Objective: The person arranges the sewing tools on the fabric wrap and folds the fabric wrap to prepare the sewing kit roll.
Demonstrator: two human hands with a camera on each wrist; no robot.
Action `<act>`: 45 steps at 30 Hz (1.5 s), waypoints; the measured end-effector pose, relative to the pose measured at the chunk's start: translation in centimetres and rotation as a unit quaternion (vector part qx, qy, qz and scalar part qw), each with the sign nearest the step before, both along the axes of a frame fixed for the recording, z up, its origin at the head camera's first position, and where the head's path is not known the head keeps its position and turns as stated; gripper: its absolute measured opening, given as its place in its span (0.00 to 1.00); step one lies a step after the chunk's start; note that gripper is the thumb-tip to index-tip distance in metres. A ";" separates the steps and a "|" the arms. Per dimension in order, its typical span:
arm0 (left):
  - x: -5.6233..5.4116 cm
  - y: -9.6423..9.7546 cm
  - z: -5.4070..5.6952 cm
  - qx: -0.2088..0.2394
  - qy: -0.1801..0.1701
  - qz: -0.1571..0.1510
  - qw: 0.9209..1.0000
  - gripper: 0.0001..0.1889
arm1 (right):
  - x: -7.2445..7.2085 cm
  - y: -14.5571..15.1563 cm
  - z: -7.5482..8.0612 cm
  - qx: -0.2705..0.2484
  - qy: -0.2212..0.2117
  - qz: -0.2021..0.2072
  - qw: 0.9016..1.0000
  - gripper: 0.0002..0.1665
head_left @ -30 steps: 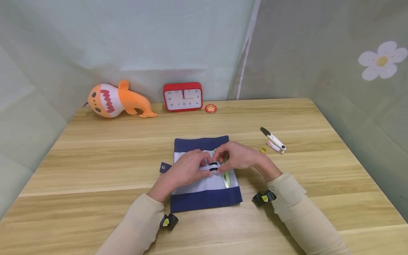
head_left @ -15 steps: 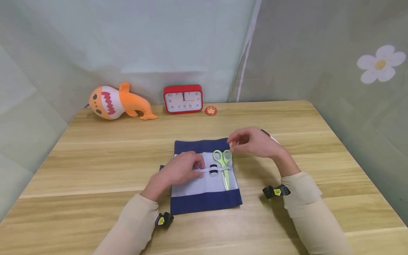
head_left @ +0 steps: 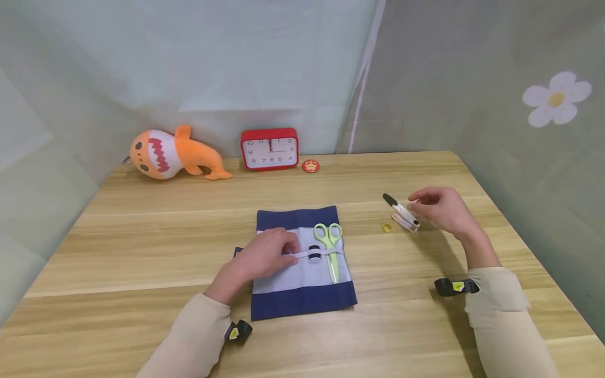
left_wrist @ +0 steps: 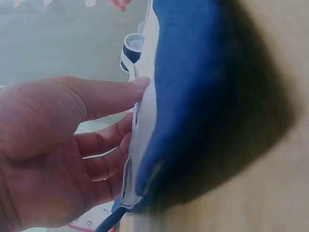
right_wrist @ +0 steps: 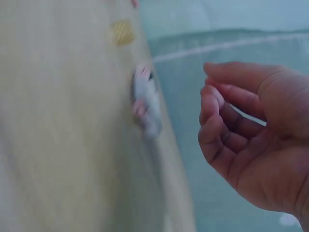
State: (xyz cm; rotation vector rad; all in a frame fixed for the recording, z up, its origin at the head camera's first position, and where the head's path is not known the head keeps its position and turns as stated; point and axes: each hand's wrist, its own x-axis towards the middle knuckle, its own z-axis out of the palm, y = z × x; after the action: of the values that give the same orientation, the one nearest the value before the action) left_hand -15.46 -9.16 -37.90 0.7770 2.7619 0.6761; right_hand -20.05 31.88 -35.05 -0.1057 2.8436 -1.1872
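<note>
A navy cloth roll-up pouch (head_left: pixel 302 305) with a pale lining lies unfolded on the table. Its white elastic band (head_left: pixel 302 254) crosses a black thread spool (head_left: pixel 314 254) and light green scissors (head_left: pixel 330 247). My left hand (head_left: pixel 269 253) rests on the left part of the lining, thumb and fingertips at the band; in the left wrist view the thumb touches the cloth near the spool (left_wrist: pixel 133 47). My right hand (head_left: pixel 444 210) hovers with loosely bent fingers and nothing in them, beside a slim white tool with a black end (head_left: pixel 400 210). Under that tool lies a small pink-and-white thing (head_left: pixel 403 222).
A small yellow ring-shaped thing (head_left: pixel 386 228) lies left of the pink one. Along the back stand an orange plush shark (head_left: pixel 189 152) and a red alarm clock (head_left: pixel 270 149), with a round red badge (head_left: pixel 310 166) next to the clock. Curtains hang behind the table.
My right hand has left the spool and moved right, past the scissors, to beside the white tool. My left hand has drawn slightly left of the spool and stays on the pouch.
</note>
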 end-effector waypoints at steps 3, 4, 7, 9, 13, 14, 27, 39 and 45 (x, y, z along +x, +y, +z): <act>0.0 0.0 0.0 -0.003 -0.009 0.007 1.000 0.05 | 0.1 0.8 -0.8 0.011 -0.027 -0.023 0.999 0.20; 0.0 0.0 0.0 -0.004 -0.010 0.008 1.000 0.05 | 0.0 0.9 -1.1 0.014 -0.036 -0.026 0.999 0.20; 0.0 0.0 0.0 -0.003 -0.012 0.011 1.000 0.05 | -0.2 1.1 -1.5 0.025 -0.063 -0.025 0.997 0.21; -0.1 0.0 0.0 -0.002 -0.010 0.010 1.000 0.05 | -0.4 1.1 -1.7 0.032 -0.074 -0.018 0.997 0.21; -0.2 0.0 -0.1 0.003 -0.008 0.011 1.000 0.04 | -0.5 1.0 -2.0 0.042 -0.089 -0.012 0.995 0.22; -0.2 0.0 -0.1 0.003 -0.009 0.012 1.000 0.04 | -0.5 1.0 -2.0 0.044 -0.090 -0.013 0.995 0.22; -0.2 -0.1 -0.1 0.007 -0.001 0.011 1.000 0.04 | -0.4 1.3 -1.9 0.069 -0.108 -0.012 0.992 0.20; -0.2 -0.1 -0.2 0.008 0.007 0.009 1.000 0.05 | -0.4 1.4 -2.0 0.075 -0.096 -0.010 0.993 0.19; -0.2 -0.2 -0.3 0.009 0.010 0.009 1.000 0.05 | -0.4 1.6 -2.1 0.041 -0.068 -0.012 0.997 0.18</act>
State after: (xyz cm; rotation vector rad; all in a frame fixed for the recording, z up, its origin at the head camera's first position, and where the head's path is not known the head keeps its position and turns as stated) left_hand -15.61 -9.34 -38.16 0.7680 2.7885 0.7014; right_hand -20.40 33.53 -37.18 0.0128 2.7766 -1.0373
